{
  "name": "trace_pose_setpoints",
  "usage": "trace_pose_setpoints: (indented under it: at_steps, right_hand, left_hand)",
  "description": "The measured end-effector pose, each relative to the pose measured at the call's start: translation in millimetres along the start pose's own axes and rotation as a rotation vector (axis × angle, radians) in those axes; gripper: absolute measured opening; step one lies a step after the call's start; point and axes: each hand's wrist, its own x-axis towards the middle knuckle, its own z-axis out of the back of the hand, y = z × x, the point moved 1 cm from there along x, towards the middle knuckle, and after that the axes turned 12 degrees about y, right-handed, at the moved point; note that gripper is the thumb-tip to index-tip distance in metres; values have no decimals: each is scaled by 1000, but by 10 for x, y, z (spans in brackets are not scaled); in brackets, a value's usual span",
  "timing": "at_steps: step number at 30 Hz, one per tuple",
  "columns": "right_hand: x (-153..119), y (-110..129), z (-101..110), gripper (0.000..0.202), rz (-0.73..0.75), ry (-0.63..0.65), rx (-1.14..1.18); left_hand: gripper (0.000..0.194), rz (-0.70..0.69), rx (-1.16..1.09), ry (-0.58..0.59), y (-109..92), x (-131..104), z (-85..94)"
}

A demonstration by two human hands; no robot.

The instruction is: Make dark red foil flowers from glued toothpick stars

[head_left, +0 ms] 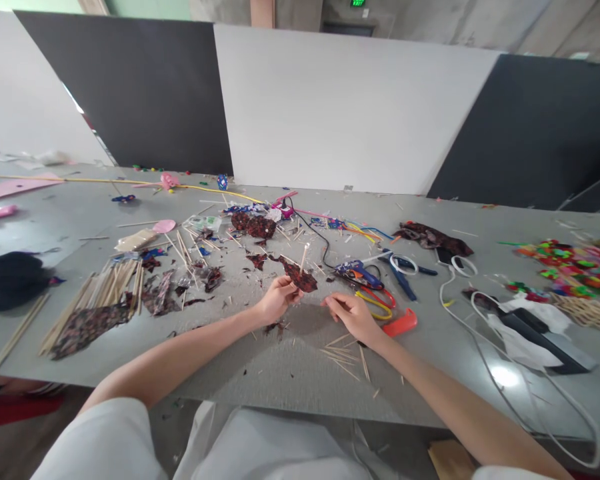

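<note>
My left hand point(276, 300) pinches a dark red-and-black patterned fabric piece point(303, 277) above the middle of the table. A short pale wooden stick point(305, 257) stands up from that piece. Just to its right, my right hand point(351, 315) is apart from the fabric, with thumb and fingers drawn together; whatever may be between the fingertips is too small to make out. Beyond my right hand lies a blue glue gun point(357, 272). Several short sticks point(340, 357) are scattered on the table near my right wrist.
The grey table point(280, 387) carries a bundle of sticks point(100, 287) on patterned cloth, fabric scraps point(255, 227), orange-handled scissors point(400, 323) and a white cable point(480, 360). Colourful craft pieces point(575, 267) lie at right. A white-and-black partition point(345, 107) stands behind.
</note>
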Motion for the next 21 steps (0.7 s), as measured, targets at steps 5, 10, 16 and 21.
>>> trace_pose_setpoints:
  at_steps: [5,10,16,21]
  right_hand:
    - [-21,-5,-21,34,72,-92,-44]
    - [-100,107,-71,24,196,-159,-381]
    - [-147,211,-105,27,257,-142,-570]
    - [-152,132,-7,24,231,-231,-437]
  left_hand:
    - [47,22,55,41,15,-27,-53]
    - [57,18,343,115,15,-56,-151]
    - [66,-31,506,198,75,-115,-271]
    - [57,-22,570,176,85,-129,-254]
